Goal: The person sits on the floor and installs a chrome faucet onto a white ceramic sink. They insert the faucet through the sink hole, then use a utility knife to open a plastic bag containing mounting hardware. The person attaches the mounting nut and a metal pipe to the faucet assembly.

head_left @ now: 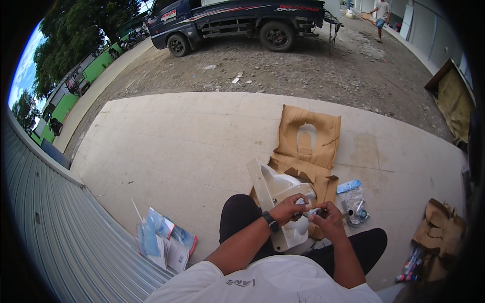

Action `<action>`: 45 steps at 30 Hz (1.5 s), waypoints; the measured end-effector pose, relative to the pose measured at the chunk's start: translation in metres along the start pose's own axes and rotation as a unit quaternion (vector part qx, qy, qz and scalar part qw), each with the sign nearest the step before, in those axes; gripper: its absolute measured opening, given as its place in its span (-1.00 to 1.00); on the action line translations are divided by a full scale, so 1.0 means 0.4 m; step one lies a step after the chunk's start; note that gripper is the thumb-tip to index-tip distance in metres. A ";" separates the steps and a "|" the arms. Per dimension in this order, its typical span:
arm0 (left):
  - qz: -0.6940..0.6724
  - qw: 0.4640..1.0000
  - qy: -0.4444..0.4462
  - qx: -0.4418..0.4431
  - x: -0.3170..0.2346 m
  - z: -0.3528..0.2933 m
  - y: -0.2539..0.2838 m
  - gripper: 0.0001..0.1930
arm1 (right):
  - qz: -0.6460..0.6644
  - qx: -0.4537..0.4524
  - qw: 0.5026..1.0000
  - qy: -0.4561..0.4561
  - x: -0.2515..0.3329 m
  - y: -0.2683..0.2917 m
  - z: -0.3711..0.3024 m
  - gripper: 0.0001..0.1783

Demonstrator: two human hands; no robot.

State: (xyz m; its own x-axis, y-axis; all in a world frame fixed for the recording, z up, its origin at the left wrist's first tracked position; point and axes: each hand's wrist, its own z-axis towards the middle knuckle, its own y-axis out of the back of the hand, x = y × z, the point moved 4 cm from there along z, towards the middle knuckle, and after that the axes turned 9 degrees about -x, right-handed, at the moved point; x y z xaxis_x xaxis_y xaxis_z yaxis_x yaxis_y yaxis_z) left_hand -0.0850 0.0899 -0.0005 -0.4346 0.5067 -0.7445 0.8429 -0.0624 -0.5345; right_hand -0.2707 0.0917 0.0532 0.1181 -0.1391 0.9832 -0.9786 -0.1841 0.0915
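In front of my crossed legs a white ceramic bathroom fixture, with a flat slab-like back and a rounded bowl, lies partly on torn brown cardboard. Just over it my two hands are close together. Small pale and silvery fittings sit between the fingers of my left hand, which wears a dark watch at its wrist. My right hand pinches a small greyish-silver fitting, mostly covered by the fingers. Clear plastic packs with metal parts are on the tiles right of my hands.
Plastic bags and printed sheets lie at left beside a corrugated metal shutter. More torn cardboard and tubes are at right. Beyond the tiled floor, a dark truck stands on gravel; a person is farther off.
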 end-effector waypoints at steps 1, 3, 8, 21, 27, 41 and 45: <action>0.005 1.000 -0.005 -0.007 0.000 0.001 0.002 -0.74 | 0.014 0.005 1.000 0.000 -0.001 -0.001 -0.002 -0.52; 0.012 1.000 -0.013 -0.022 0.003 0.004 0.006 -0.73 | -0.011 -0.015 1.000 -0.009 -0.006 0.002 -0.001 -0.53; 0.013 0.998 -0.030 -0.057 0.009 0.014 0.006 -0.70 | -0.031 -0.048 0.998 0.013 -0.019 -0.012 0.006 -0.48; 0.079 0.984 -0.037 -0.155 0.006 0.020 0.025 -0.68 | 0.065 -0.069 0.995 -0.020 -0.066 -0.009 0.025 -0.54; 0.086 0.994 -0.008 -0.064 0.026 0.018 0.001 -0.64 | -0.010 -0.073 0.996 -0.058 -0.100 0.019 0.066 -0.59; 0.096 0.993 -0.061 0.012 -0.014 -0.004 -0.014 -0.26 | -0.139 0.054 0.988 0.047 0.005 0.017 0.040 -0.42; 0.132 0.985 -0.111 0.004 -0.029 0.007 -0.008 -0.23 | -0.128 0.033 0.990 0.055 -0.012 0.035 0.044 -0.39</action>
State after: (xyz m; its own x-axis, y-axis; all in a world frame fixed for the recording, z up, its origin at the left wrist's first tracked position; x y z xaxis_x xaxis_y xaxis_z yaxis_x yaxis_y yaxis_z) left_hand -0.0835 0.0819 0.0087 -0.2610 0.2713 -0.9265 0.9335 -0.1735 -0.3138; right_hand -0.2818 0.0726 0.0469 0.3371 0.0270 0.9411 -0.9058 -0.2634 0.3320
